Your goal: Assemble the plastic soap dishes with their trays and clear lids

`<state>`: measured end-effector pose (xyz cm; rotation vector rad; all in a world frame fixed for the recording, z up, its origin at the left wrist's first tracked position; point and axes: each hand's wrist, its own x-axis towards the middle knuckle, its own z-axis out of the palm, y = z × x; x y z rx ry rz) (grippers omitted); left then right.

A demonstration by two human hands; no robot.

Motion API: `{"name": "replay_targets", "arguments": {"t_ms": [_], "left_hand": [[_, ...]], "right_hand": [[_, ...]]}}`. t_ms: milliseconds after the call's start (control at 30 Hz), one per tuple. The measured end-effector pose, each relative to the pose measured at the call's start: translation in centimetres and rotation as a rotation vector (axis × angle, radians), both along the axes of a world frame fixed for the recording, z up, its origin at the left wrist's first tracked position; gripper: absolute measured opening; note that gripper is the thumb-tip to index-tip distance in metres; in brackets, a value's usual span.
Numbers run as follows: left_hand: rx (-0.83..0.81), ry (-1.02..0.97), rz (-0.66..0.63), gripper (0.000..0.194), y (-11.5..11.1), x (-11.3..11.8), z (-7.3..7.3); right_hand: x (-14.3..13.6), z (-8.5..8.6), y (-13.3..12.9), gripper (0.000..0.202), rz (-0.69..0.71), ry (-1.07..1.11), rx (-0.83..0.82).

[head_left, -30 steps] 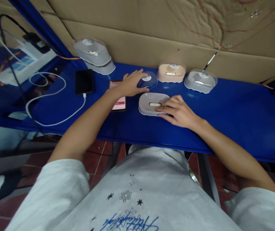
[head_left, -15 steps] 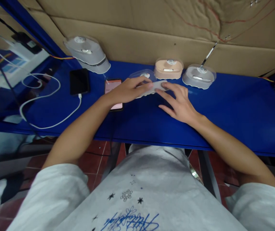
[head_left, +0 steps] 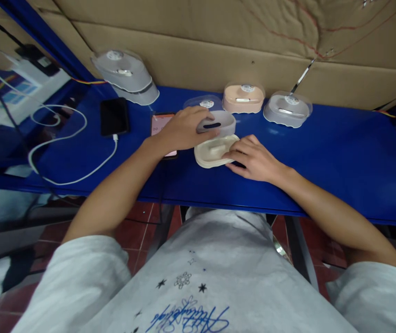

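Mid-tabletop (head_left: 339, 162), between front and back edges, a grey oval slotted plastic shell (head_left: 226, 122) is held in the left hand's (head_left: 185, 128) part-closed grip; a cream oval plastic tray (head_left: 207, 159) is gripped at its right end by the bent right hand (head_left: 255, 162). Rims are best kept level, evenly supported. Undersides are hidden; full finger contact can't be told.

I've got 2 pieces here: the grey oval shell (head_left: 227, 121), dark slot showing, just beyond the cream oval tray (head_left: 206, 157), raised block facing up, at the blue tabletop (head_left: 339, 162).
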<state>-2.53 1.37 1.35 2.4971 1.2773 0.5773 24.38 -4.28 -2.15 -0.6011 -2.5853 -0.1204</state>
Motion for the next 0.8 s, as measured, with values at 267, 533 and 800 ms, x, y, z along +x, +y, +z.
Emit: {"name": "replay_targets", "arguments": {"t_ms": [267,533,800], "left_hand": [[-0.055,0.127,-0.015,0.056,0.0,-0.8,0.5],[-0.075,0.081,-0.094,0.061,-0.3,-0.8,0.4],[-0.093,0.183,-0.405,0.059,-2.9,0.5,1.5]], "right_hand": [[-0.7,0.8,-1.1,0.023,0.104,0.048,-0.086],[-0.5,1.1,-1.3,0.032,0.04,0.105,-0.21],[1.2,0.3,1.8,0.052,-0.191,0.071,-0.278]]}}
